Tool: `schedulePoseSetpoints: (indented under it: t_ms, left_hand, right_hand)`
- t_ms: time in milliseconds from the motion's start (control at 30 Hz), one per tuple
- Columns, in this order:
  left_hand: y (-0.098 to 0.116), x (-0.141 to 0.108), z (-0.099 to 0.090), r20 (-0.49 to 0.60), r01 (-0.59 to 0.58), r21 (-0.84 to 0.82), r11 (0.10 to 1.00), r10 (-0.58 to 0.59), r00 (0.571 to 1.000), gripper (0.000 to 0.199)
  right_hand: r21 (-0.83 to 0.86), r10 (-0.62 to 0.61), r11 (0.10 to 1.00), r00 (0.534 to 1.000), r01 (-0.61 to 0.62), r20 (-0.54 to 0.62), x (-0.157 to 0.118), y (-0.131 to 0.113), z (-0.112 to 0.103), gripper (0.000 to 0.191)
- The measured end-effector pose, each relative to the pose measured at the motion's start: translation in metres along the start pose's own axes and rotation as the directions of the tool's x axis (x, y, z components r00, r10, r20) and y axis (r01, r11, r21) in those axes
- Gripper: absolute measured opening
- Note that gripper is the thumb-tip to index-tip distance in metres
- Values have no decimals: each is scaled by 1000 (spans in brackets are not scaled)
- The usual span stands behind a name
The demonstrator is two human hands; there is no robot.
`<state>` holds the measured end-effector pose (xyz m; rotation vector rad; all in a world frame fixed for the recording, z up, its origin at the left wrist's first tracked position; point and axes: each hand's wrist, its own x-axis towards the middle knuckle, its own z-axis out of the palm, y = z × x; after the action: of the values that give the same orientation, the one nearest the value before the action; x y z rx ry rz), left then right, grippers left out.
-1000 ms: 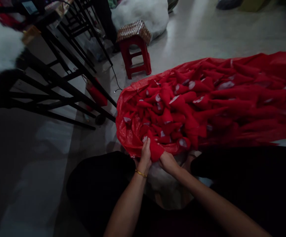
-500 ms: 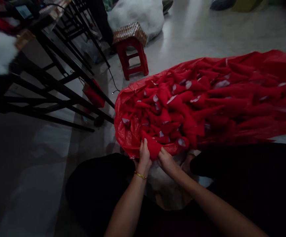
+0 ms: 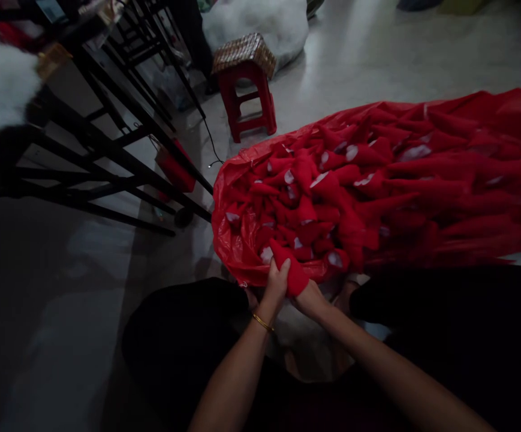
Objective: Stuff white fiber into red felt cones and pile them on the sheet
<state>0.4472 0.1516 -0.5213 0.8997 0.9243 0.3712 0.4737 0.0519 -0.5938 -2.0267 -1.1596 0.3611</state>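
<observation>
My left hand (image 3: 277, 283) is wrapped around a red cone-shaped cloth piece (image 3: 294, 275), its thumb along the near side. The piece's pointed end faces up and away from me. My right hand (image 3: 310, 301) reaches into the wide lower end of the same piece; its fingers are hidden inside the cloth. Just beyond both hands lies a long red plastic bag (image 3: 231, 255), spread open and heaped with many similar red cones (image 3: 307, 174), several showing white filling at their ends. White fluffy stuffing (image 3: 303, 329) is below my hands, between my legs.
A red plastic stool (image 3: 250, 99) with a woven top stands beyond the bag. Black metal table legs (image 3: 152, 129) rise at left. A large white fluffy heap (image 3: 255, 27) is at the back, and a black cable (image 3: 210, 141) trails over the floor near the bag.
My right hand has gone deeper into the red cone, so its fingers are now covered. Both hands have shifted slightly right in view, along with the whole scene.
</observation>
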Motion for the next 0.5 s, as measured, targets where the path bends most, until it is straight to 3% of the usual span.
schedulePoseSetpoints:
  t_ms: [133, 233, 400, 500]
  left_hand:
    - [2, -1, 0, 5, 80, -50, 995, -80, 997, 41]
    - [5, 3, -2, -21, 101, -89, 991, -103, 994, 47]
    - [6, 3, -5, 36, 30, -43, 999, -29, 999, 48]
    - [6, -1, -3, 73, -19, -19, 1000, 20, 997, 65]
  right_hand:
    - [-25, 80, 996, 997, -80, 13, 1, 7, -2, 54]
    - [-30, 68, 997, 997, -67, 24, 4, 6, -6, 54]
    - [-1, 143, 990, 990, -143, -8, -2, 10, 2, 45]
    - [32, 180, 983, 981, -178, -65, -6, 15, 10, 28]
